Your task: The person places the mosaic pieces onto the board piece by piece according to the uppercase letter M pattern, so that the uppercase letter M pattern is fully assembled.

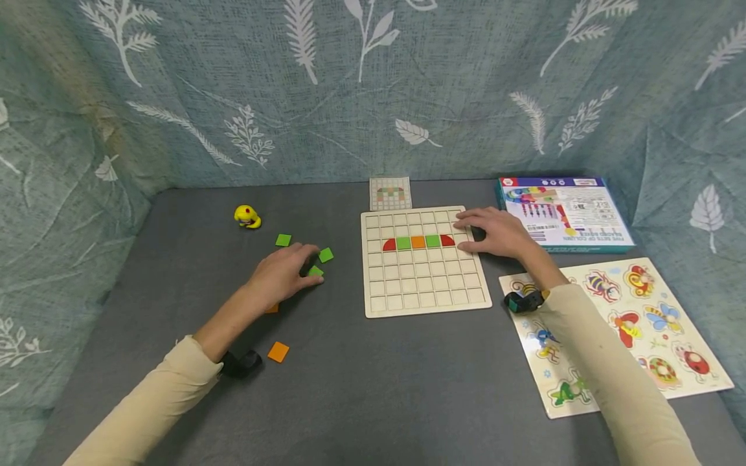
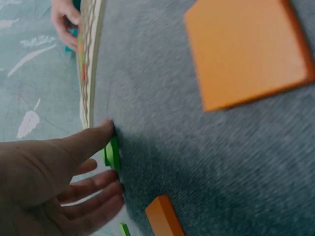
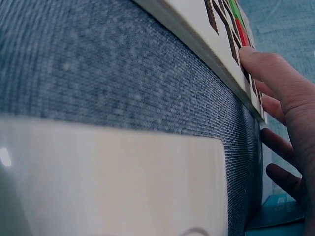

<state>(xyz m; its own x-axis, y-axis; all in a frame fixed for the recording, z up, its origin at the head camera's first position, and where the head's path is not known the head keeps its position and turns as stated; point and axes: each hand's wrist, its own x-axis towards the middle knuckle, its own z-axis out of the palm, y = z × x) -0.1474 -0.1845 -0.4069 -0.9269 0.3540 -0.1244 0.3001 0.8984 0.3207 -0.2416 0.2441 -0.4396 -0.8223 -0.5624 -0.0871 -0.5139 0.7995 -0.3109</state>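
Note:
A wooden grid board (image 1: 425, 285) holds one row of pieces: an orange square (image 1: 418, 242) in the middle, a green square on each side, and a rounded red piece (image 1: 389, 244) at each end. My right hand (image 1: 495, 232) rests at the board's right edge, its fingertips on the grid with fingers spread. To the left, my left hand (image 1: 282, 275) reaches down among loose green square tiles (image 1: 326, 255). In the left wrist view its thumb and fingers lie around a green tile (image 2: 112, 153) without a visible pinch. Another green tile (image 1: 283, 240) lies beyond the knuckles.
Orange tiles (image 1: 278, 352) lie near the left wrist, one partly covered by it. A yellow toy (image 1: 247, 217) sits at the back left. Behind the board is a pattern card (image 1: 390, 193). A box (image 1: 574, 217) and an insect puzzle board (image 1: 635, 285) lie at the right.

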